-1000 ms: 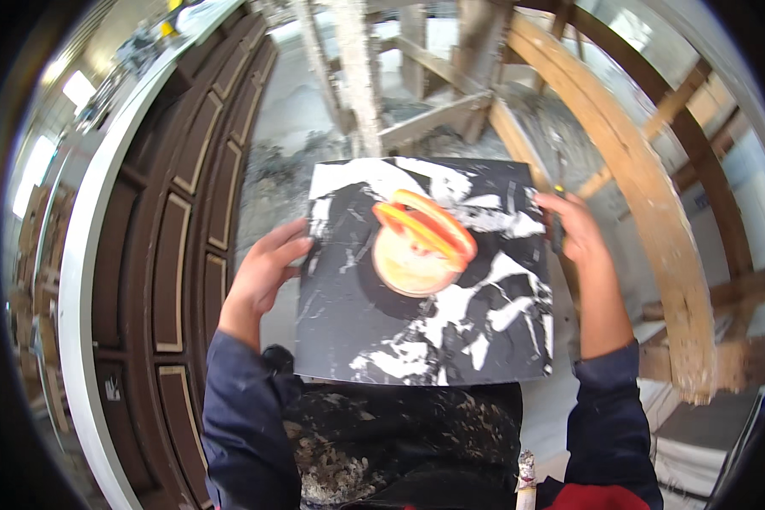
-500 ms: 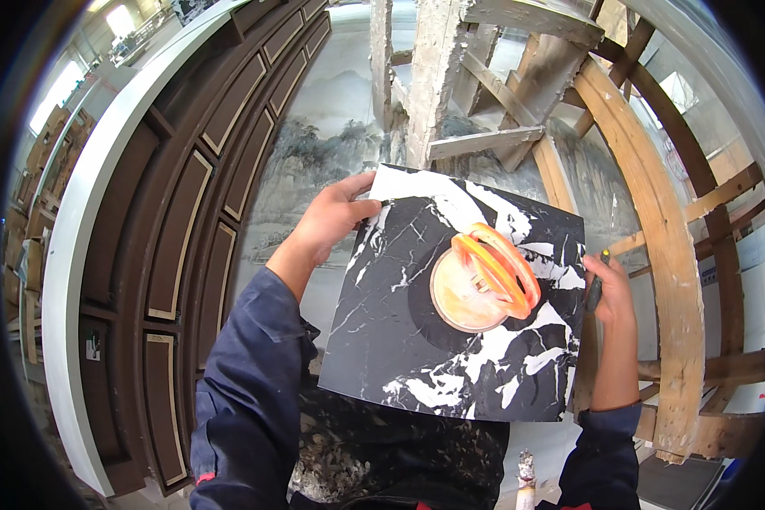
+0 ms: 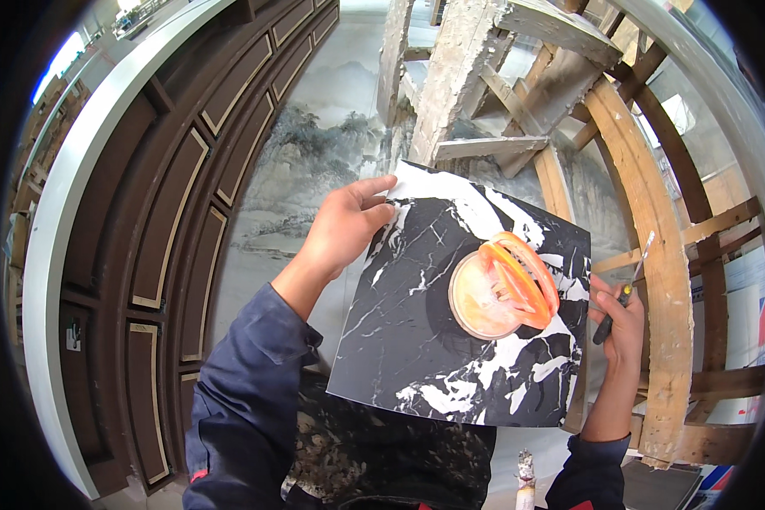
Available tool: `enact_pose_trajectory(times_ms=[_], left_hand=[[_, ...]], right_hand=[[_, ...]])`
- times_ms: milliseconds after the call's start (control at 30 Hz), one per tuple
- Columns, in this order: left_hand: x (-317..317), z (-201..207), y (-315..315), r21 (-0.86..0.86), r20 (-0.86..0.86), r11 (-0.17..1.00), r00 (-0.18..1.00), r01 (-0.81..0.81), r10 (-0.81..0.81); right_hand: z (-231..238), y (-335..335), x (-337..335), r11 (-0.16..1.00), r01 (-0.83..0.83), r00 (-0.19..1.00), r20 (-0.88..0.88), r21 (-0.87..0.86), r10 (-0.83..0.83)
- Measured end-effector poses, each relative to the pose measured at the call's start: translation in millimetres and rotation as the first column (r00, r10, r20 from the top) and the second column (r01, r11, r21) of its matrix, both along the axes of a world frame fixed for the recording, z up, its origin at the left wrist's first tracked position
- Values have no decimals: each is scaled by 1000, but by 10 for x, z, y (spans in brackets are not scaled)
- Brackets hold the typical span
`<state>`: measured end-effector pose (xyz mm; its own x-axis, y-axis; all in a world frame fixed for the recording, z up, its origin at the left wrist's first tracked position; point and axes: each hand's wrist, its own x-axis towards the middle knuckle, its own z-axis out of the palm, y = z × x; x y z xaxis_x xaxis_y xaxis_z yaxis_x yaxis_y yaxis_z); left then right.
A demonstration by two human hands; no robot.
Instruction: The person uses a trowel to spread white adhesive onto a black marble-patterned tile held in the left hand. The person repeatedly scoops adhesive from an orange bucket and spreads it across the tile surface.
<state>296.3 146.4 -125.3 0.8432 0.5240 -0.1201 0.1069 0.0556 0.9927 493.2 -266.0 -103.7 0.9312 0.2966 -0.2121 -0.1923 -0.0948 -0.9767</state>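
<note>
Fingers of the left hand [image 3: 342, 224] grasp a black-and-white tile [image 3: 391, 336] over the dark clothing [image 3: 382, 446]; the right hand [image 3: 622, 327] grips its right edge and a dark-handled tool [image 3: 603, 331], the two-sided hold probably balancing it beneath its orange suction cup [image 3: 486, 303].

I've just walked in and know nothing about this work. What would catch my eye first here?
Probably the bright orange suction cup, sitting right of center on a black-and-white tile. The left hand is at the tile's upper left edge; the right hand, at its right edge, also holds a dark-handled tool. Next, perhaps, the dark brown panels along the left and the wooden frame on the right.
</note>
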Motion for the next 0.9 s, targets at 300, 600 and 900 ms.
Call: enact_pose_trajectory(times_ms=[300, 600, 900], left_hand=[[-57, 2, 57, 4, 3, 1000, 1000, -16, 16], [97, -275, 47, -102, -24, 993, 998, 63, -66], [83, -232, 47, -174, 10, 983, 998, 64, -63]], right_hand=[[-74, -22, 68, 998, 41, 996, 80, -40, -38], [-428, -5, 539, 994, -23, 993, -110, 106, 35], [-339, -51, 682, 989, -142, 983, -121, -38, 137]])
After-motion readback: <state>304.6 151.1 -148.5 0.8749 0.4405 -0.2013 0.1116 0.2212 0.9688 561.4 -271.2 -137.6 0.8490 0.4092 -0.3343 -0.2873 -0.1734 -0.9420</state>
